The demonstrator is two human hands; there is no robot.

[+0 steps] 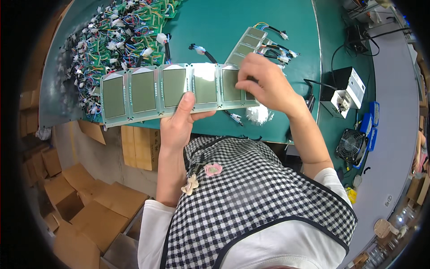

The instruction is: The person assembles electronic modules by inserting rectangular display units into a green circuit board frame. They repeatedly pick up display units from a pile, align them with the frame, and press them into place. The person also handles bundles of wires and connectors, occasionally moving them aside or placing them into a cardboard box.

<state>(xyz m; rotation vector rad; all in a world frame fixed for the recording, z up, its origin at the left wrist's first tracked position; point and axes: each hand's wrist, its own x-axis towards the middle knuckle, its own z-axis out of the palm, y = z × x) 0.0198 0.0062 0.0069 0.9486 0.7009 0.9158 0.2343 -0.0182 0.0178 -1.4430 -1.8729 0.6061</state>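
Observation:
My left hand [180,119] grips the near edge of a long strip of grey display panels [143,92], thumb on top between two panels. The strip hangs level over the front of the green table [251,18]. My right hand [265,83] rests on the strip's right end, fingers curled down on the last panel and covering it. A second, shorter strip of display panels [245,45] with coloured wire leads lies on the table just beyond my right hand.
A heap of small green circuit boards with wire harnesses [118,38] fills the table's far left. A white box unit [349,89], a small black fan [351,145] and blue parts [371,119] sit at the right. Cardboard boxes [89,201] lie on the floor left.

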